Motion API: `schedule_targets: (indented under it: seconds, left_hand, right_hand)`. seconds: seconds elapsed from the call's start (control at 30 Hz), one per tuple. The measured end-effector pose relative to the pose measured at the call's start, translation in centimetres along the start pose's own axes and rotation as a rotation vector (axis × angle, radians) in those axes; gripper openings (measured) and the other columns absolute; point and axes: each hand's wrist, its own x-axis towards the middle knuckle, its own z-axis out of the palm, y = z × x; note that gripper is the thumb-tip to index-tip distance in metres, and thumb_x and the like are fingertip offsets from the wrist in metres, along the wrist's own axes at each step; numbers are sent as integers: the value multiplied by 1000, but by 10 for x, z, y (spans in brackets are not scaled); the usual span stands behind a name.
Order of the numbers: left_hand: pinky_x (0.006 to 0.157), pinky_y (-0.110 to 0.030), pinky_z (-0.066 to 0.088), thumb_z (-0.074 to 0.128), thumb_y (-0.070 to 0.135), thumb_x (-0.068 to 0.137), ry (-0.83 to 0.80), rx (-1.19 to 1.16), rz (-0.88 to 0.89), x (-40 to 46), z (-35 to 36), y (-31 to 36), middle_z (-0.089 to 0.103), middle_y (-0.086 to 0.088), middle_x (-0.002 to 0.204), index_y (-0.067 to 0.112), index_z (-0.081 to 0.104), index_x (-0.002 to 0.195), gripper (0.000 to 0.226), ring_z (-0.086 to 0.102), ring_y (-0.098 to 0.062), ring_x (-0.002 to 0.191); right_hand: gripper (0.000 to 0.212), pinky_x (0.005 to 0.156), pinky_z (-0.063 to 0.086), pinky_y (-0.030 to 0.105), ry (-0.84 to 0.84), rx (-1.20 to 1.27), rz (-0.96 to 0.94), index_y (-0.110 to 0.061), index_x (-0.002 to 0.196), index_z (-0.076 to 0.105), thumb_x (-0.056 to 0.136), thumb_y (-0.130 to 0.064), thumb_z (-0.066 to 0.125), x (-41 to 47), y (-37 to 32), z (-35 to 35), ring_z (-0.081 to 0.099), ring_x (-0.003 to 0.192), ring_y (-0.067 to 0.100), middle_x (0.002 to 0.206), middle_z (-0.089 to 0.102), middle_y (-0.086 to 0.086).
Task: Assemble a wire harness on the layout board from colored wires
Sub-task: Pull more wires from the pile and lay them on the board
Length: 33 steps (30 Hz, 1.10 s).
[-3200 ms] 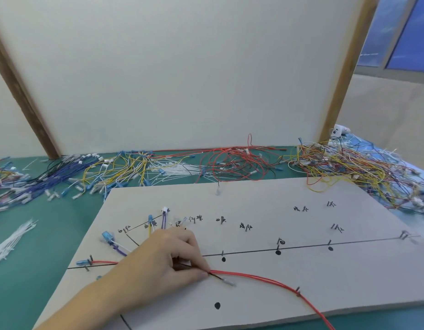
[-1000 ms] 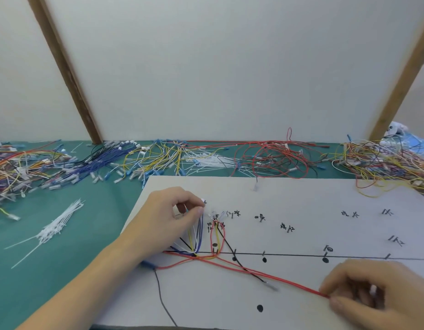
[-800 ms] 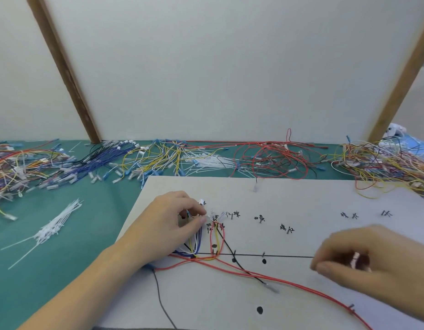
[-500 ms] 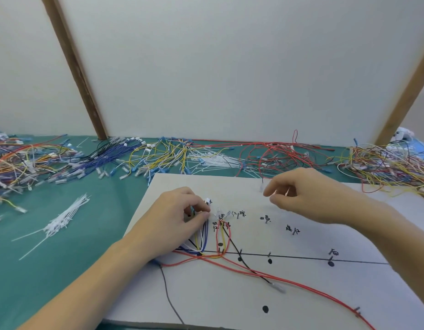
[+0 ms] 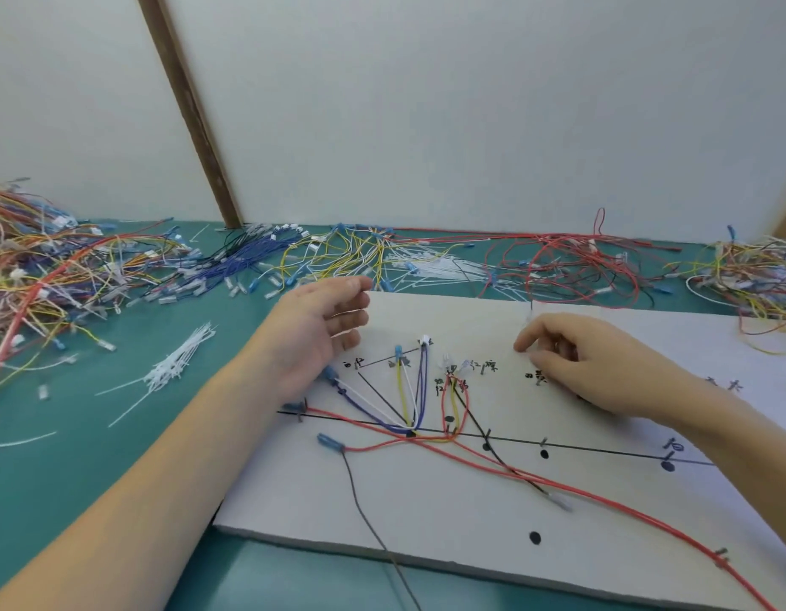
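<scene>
**Layout board with both hands above its far half**

On the green counter (image 5: 65,469), the white layout board (image 5: 426,513) lies flat, its left near corner toward the person. Black lines, dots and handwritten marks cover its surface. Short wires fan out from a point on the main black line: blue wires (image 5: 420,390), a yellow wire (image 5: 401,394), a white wire (image 5: 369,401) and a red loop (image 5: 465,403). A long red wire (image 5: 603,500) runs from the board's left side toward its right near corner. A grey wire (image 5: 365,491) leaves a blue terminal (image 5: 329,442) and passes over the near edge.

The left hand (image 5: 312,341) is at the board's left far corner, fingers straight and slightly apart, holding nothing. The right hand (image 5: 589,363) rests on the board near its far edge, fingers loosely curled; whether they pinch anything cannot be told.

Loose colored wires (image 5: 338,258) lie heaped along the counter's far edge. White cable ties (image 5: 179,359) lie left of the board.
</scene>
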Motion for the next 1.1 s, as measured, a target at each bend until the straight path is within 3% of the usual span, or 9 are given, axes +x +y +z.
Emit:
schedule_targets:
  seconds: [0.2, 0.33, 0.43, 0.63, 0.77, 0.9, 0.97, 1.03, 1.1]
  left_hand:
    - [60, -22, 54, 63, 22, 97, 13, -13, 23, 3, 0, -5, 67, 3, 80, 16, 77, 96, 14, 64, -11, 70]
    - [59, -23, 56, 70, 27, 83, -1, -69, 18, 5, -4, -6, 67, 1, 80, 17, 79, 92, 16, 65, -13, 69]
    - [59, -24, 57, 66, 25, 91, 31, -92, 34, 8, -10, -5, 67, 2, 79, 17, 81, 89, 16, 66, -13, 68]
    - [57, -23, 57, 65, 20, 97, 89, 86, 121, 16, -16, -12, 68, -1, 77, 17, 82, 84, 22, 65, -14, 65]
    - [57, -20, 56, 65, 15, 96, 62, 223, 169, 21, -18, -20, 70, -3, 77, 14, 82, 88, 19, 64, -13, 64]
    - [55, -20, 55, 65, 15, 95, 77, 232, 179, 26, -22, -23, 69, -2, 76, 10, 81, 91, 16, 63, -10, 63]
    - [54, -20, 55, 65, 15, 95, 90, 224, 178, 27, -24, -24, 68, -3, 75, 8, 80, 93, 16, 62, -10, 63]
    - [52, -20, 54, 65, 15, 95, 98, 232, 184, 28, -26, -25, 67, -3, 74, 10, 80, 92, 16, 62, -11, 61]
    - [51, -20, 54, 65, 14, 96, 109, 248, 190, 29, -26, -27, 66, -3, 74, 8, 79, 93, 16, 61, -11, 61]
  right_hand:
    - [23, 65, 48, 14, 7, 256, 97, -41, 93, 77, 97, -21, 66, -9, 7, -12, 58, 64, -2, 77, 69, -20]
    - [23, 94, 57, 37, 3, 418, 192, -26, 99, 78, 100, -11, 61, -24, 20, -35, 72, 94, 18, 97, 79, -5]
    - [24, 88, 60, 40, 56, 363, 215, -21, 99, 77, 100, -6, 59, -35, 35, -52, 73, 91, 23, 94, 79, 0]
    - [22, 73, 60, 36, 199, 152, 285, -26, 92, 77, 97, -10, 64, -47, 71, -95, 73, 74, 12, 81, 78, -8]
    - [16, 58, 44, 23, 348, -188, 426, -26, 93, 81, 92, -16, 69, -46, 116, -129, 65, 69, 14, 73, 69, -14]
    - [23, 74, 46, 32, 359, -317, 548, -16, 112, 78, 91, -21, 73, -40, 153, -149, 66, 97, 32, 107, 74, 11]
    - [27, 84, 49, 37, 320, -322, 545, -17, 120, 74, 93, -21, 71, -35, 163, -150, 65, 102, 32, 117, 74, 12]
    - [26, 82, 50, 35, 309, -304, 529, -17, 121, 73, 95, -18, 66, -31, 168, -150, 64, 90, 28, 110, 76, 9]
    - [21, 70, 46, 29, 292, -292, 512, -18, 113, 75, 99, -25, 62, -27, 170, -149, 62, 77, 20, 95, 76, 4]
